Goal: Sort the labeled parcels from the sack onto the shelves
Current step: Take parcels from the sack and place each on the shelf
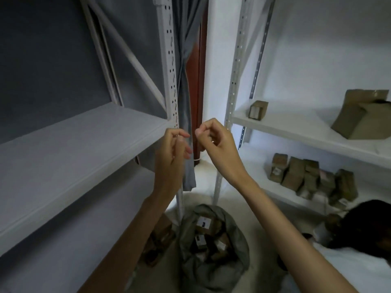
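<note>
White shelving stands on both sides of me, with a grey curtain (186, 81) hanging in the gap between. Both hands are raised in front of that gap, level with the front corner of the left shelf (84, 149). My left hand (173, 149) is loosely curled and holds no parcel. My right hand (213, 138) has its fingers bent in as if pinching something thin, perhaps a tie; I cannot tell what, or whether anything is there at all. The sack (213, 246) sits open on the floor below my arms, labelled parcels (204, 223) showing in its mouth, so I judge the sorting is not finished. More parcels stand along the lower right shelf (264, 187), near its front edge. Another person crouches at the right.
</note>
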